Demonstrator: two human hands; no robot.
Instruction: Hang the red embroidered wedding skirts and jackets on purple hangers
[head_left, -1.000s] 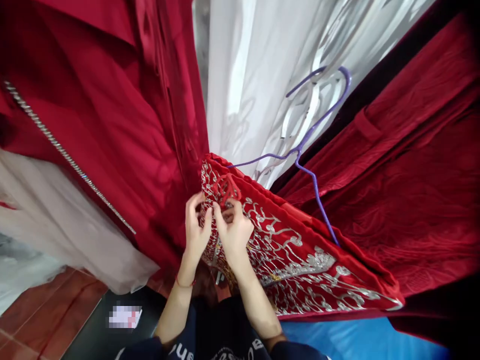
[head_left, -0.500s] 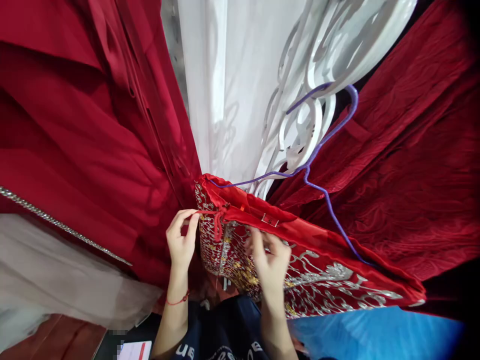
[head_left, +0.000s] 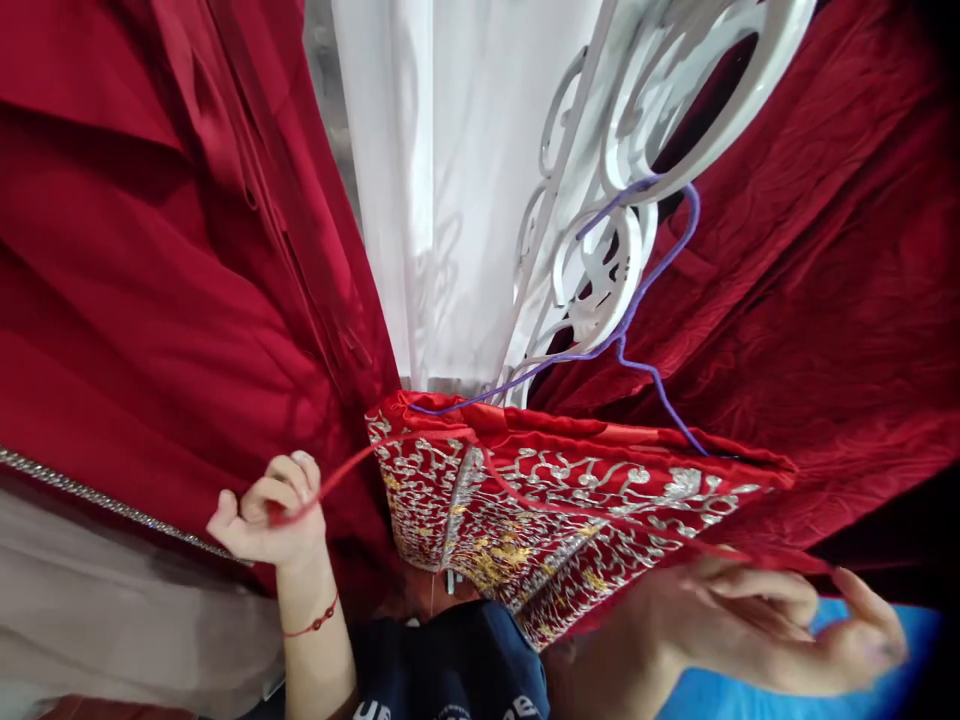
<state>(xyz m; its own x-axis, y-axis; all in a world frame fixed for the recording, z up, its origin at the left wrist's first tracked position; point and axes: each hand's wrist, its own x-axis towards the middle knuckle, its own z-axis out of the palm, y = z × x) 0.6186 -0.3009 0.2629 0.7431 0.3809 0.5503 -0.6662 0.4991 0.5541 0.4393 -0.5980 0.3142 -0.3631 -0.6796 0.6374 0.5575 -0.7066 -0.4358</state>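
A red garment [head_left: 540,540] with silver and gold embroidery hangs from a purple wire hanger [head_left: 646,285], its satin waist edge uppermost. From that edge a red drawstring [head_left: 551,505] runs out both ways as two separate ends. My left hand [head_left: 274,510], fingers curled, grips one end at the lower left. Far to the right and a little blurred, my right hand [head_left: 780,615] has the other end across its bent fingers. Both lengths of cord are drawn out from the waist, and no knot shows between them.
The hanger hooks on a white scrollwork rack [head_left: 622,240]. Dark red cloth [head_left: 187,330] hangs at left and more red fabric [head_left: 847,330] at right. White cloth [head_left: 480,180] fills the back. Blue tulle [head_left: 720,690] lies low at right.
The knotted bow at the waist has come undone. My hands have moved far apart, left hand leftward and right hand rightward, each drawing out a cord end. The garment's edge has shifted.
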